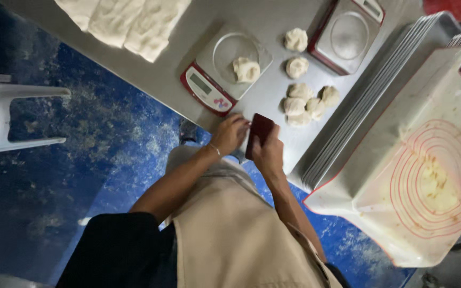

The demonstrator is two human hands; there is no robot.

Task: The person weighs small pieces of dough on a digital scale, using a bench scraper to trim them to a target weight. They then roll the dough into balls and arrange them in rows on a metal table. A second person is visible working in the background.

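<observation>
My right hand (269,156) grips a dark red dough scraper (261,129) at the front edge of the steel table (273,16). My left hand (229,133) is curled beside it, fingertips against the scraper's edge; whether it holds anything is hidden. Just beyond the hands stands a red-trimmed scale (209,85) with one piece of dough (246,70) on its pan. Several cut dough pieces (305,100) lie on the table to its right. A large slab of dough (129,21) lies at the far left of the table.
A second scale (348,33) stands empty at the back. A stack of metal trays (369,101) lies to the right, with a white baking mat with red rings (433,176) hanging over it. A white plastic chair (6,114) stands on the flour-dusted blue floor (108,138).
</observation>
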